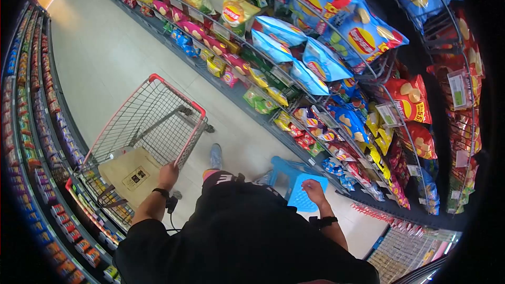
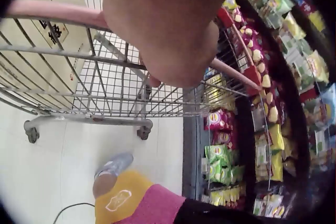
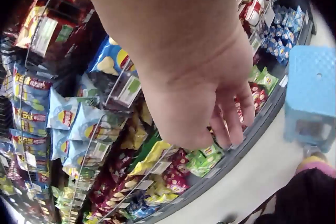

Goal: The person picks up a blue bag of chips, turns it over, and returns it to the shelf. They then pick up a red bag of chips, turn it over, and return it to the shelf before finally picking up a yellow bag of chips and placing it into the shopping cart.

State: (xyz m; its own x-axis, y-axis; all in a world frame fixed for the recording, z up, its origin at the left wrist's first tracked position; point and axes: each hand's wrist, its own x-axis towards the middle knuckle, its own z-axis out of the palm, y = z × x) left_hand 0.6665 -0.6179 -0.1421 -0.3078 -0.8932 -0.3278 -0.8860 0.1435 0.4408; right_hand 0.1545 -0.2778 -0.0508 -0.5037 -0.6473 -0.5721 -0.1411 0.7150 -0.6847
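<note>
My left hand (image 1: 168, 176) grips the rail of a wire shopping cart (image 1: 201, 109) with red plastic along its edge. In the left wrist view the same hand (image 2: 181, 56) covers part of the pinkish rail (image 2: 58, 11), and most of its fingers are hidden behind the palm. A beige bag (image 1: 118, 171) with dark straps and a printed label lies in the cart. My right hand (image 1: 314, 190) hangs free beside my body, over a blue step stool (image 1: 310, 171). Its fingers (image 3: 231, 121) are loosely bent with nothing in them.
Shelves of chip bags (image 1: 363, 42) run along the right side of the aisle. Low shelves of small packets (image 1: 44, 179) line the left. Pale floor (image 1: 100, 42) stretches ahead between them. A shoe (image 1: 215, 156) stands near the cart's wheels.
</note>
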